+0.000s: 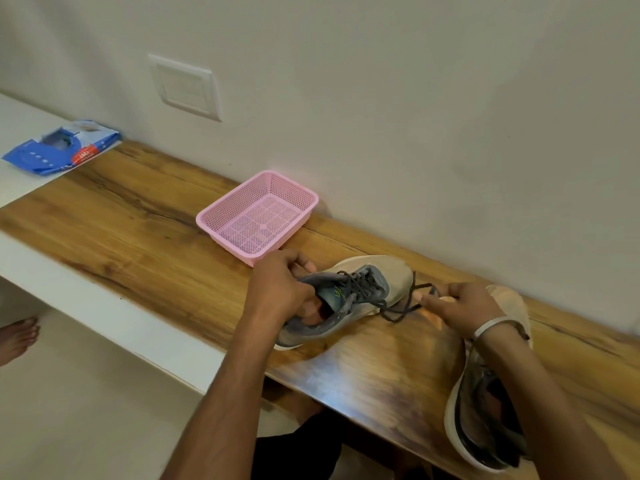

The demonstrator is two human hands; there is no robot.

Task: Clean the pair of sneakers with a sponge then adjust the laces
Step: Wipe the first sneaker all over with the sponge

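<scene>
Your left hand grips the sneaker; its toe points to one o'clock, and your right hand pinches the lace at three o'clock.

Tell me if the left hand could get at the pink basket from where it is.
Probably yes: the pink basket sits just beyond the left hand with bare wood between, but that hand grips the sneaker and must first let go.

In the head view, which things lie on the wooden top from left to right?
Blue packet → pink basket → sneaker gripped by the left hand → second sneaker under the right forearm.
</scene>
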